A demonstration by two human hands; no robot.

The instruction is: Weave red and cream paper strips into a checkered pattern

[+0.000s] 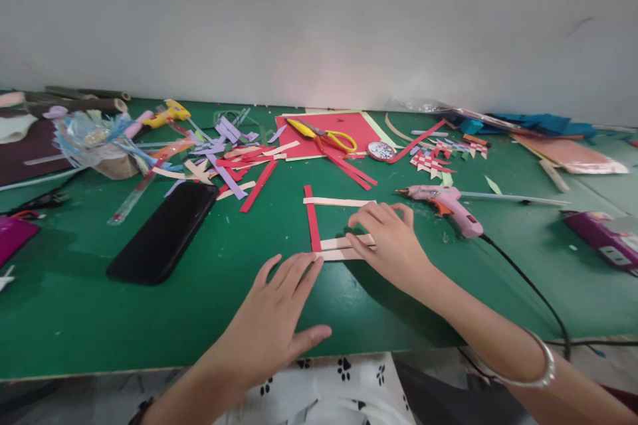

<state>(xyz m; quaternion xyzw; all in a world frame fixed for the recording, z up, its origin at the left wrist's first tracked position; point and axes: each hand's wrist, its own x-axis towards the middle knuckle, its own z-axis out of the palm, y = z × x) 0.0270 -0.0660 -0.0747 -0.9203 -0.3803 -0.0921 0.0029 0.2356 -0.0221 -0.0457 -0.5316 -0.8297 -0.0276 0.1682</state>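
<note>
On the green table a red paper strip lies lengthwise away from me. A cream paper strip crosses it near its far end. Two more cream strips lie side by side near its close end: an upper strip and a lower strip. My left hand is open, fingers stretched, with its fingertips at the left end of the lower strip. My right hand is curled over the right ends, its thumb and finger closed at the upper strip. The palm hides part of these ends.
A pink glue gun with a cord lies to the right. Left is a black phone. Behind are yellow scissors on red paper, a round tin, loose strips and a clear ruler.
</note>
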